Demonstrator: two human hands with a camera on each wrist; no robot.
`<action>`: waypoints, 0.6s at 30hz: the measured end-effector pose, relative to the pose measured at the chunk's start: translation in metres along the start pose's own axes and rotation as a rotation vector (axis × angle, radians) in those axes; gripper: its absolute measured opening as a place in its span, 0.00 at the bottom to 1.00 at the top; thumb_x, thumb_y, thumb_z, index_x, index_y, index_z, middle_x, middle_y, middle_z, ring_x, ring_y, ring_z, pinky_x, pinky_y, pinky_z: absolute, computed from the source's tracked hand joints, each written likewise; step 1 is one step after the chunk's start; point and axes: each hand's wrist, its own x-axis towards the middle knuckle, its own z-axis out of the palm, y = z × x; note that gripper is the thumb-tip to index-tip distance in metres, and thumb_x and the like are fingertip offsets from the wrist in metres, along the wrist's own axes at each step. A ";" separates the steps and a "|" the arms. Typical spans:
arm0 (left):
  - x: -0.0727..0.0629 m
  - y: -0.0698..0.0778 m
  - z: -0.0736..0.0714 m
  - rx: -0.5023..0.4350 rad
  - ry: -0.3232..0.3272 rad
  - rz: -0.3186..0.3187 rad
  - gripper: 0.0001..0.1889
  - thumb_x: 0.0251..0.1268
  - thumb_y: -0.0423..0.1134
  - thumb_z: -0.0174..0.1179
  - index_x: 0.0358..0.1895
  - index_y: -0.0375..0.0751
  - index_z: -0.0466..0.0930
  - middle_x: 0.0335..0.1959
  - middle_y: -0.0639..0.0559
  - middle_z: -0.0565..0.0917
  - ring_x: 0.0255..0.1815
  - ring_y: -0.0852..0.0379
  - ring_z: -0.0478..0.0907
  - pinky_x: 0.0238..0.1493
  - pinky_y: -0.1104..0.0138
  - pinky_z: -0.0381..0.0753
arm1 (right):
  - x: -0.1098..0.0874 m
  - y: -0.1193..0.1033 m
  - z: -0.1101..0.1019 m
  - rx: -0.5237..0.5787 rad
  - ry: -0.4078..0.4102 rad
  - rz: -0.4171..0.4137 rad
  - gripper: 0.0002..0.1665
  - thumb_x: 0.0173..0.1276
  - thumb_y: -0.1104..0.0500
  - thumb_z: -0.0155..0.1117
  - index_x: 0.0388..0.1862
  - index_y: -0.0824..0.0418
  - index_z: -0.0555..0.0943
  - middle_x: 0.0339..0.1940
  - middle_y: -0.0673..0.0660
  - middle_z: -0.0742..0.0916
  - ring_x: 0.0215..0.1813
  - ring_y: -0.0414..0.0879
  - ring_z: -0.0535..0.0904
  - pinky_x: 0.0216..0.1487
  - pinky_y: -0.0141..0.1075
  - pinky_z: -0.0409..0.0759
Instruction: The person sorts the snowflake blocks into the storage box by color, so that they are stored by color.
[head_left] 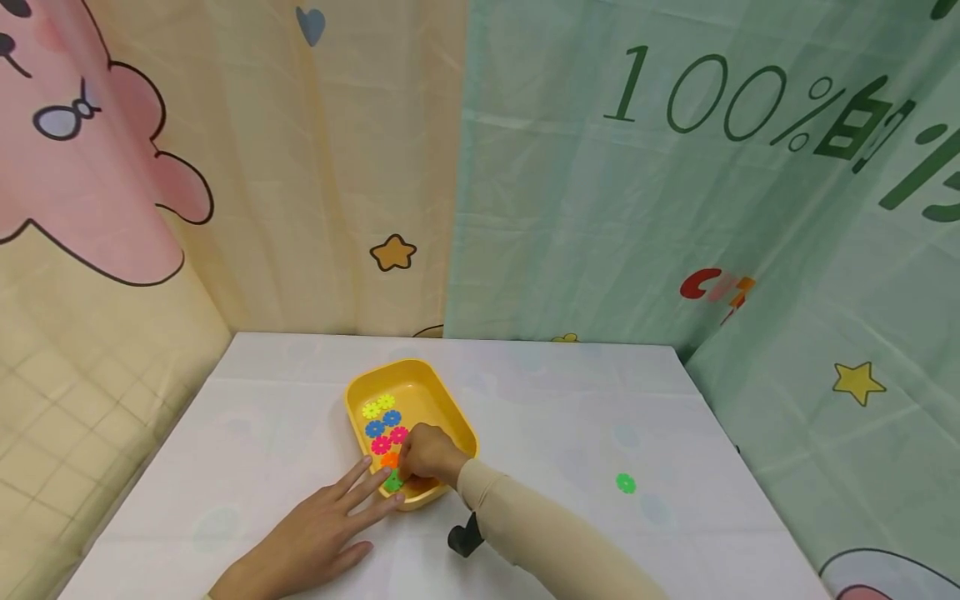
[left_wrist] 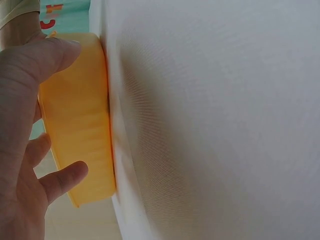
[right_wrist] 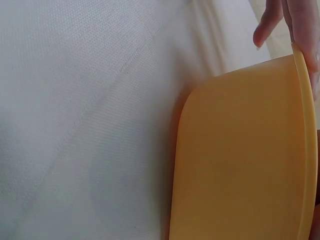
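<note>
A yellow tray point(head_left: 446, 410) holds small flower-shaped pieces in rows: yellow flowers point(head_left: 371, 410), blue flowers point(head_left: 375, 428), pink flowers point(head_left: 381, 445), an orange flower point(head_left: 388, 459) and a green flower point(head_left: 393, 481). My right hand point(head_left: 429, 454) reaches into the tray over its near right side, fingers bent down beside the orange flower. Whatever lies under those fingertips is hidden, so I cannot tell if they pinch a piece. My left hand point(head_left: 318, 525) spreads its fingers along the near left rim; in the left wrist view its thumb point(left_wrist: 62, 52) lies against the tray's outer wall.
Another green flower point(head_left: 626, 483) lies alone on the white table point(head_left: 547, 417), right of the tray. A black object point(head_left: 466, 537) shows beneath the right forearm. Printed curtains point(head_left: 570, 208) hang behind and beside the table.
</note>
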 end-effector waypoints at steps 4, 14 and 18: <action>-0.002 0.001 0.000 -0.001 -0.026 -0.020 0.42 0.59 0.56 0.71 0.78 0.65 0.64 0.76 0.48 0.70 0.76 0.39 0.64 0.51 0.53 0.85 | 0.000 -0.001 0.002 0.000 0.008 0.008 0.12 0.58 0.67 0.74 0.19 0.60 0.82 0.16 0.53 0.81 0.19 0.44 0.76 0.22 0.31 0.79; -0.001 0.000 0.002 -0.007 -0.034 -0.026 0.41 0.60 0.59 0.69 0.78 0.67 0.63 0.77 0.48 0.69 0.77 0.41 0.62 0.54 0.54 0.85 | 0.001 0.001 -0.005 0.097 0.024 0.016 0.08 0.59 0.69 0.72 0.22 0.62 0.84 0.18 0.53 0.82 0.19 0.44 0.76 0.23 0.32 0.81; 0.001 -0.002 0.001 -0.013 -0.035 -0.016 0.41 0.60 0.58 0.69 0.77 0.66 0.64 0.76 0.47 0.70 0.76 0.39 0.64 0.51 0.52 0.85 | 0.000 0.001 -0.015 0.161 0.020 0.002 0.07 0.60 0.68 0.72 0.24 0.63 0.85 0.19 0.53 0.83 0.20 0.44 0.78 0.25 0.32 0.83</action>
